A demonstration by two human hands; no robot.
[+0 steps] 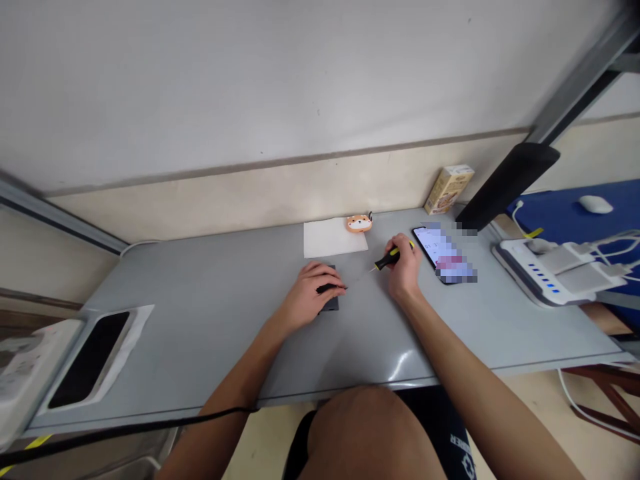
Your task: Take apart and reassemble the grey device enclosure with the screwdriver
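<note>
Smartphone (427, 245) just beside the screwdriver (385, 261)

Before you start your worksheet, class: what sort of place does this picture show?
Probably a small electronics repair desk: a yellow-and-black screwdriver in the right hand, a grey metal desk, and a multi-port charging hub nearby.

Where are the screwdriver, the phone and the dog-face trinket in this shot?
screwdriver (384, 261), head view, black part of the handle
phone (424, 244), head view, lit screen
dog-face trinket (359, 224), head view, middle of the face
</note>
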